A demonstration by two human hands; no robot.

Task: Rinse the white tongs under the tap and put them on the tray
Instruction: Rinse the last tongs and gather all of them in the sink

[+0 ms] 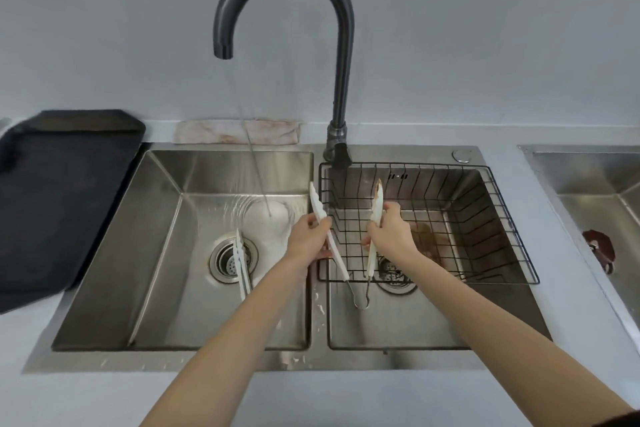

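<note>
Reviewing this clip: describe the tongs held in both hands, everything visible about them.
The white tongs have two long white arms, apparently plastic, joined by a metal spring loop at the near end. They are spread open in a V, tips pointing away from the person. The left hand grips one arm, the right hand the other. The right arm's tip carries brownish residue. They hang above the divider and the wire basket, outside the water stream.

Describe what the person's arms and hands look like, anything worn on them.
Both forearms are bare, with no sleeves over them. The left hand and right hand wear no gloves; no rings or watch show. A dark bit of clothing shows at the bottom right corner.
</note>
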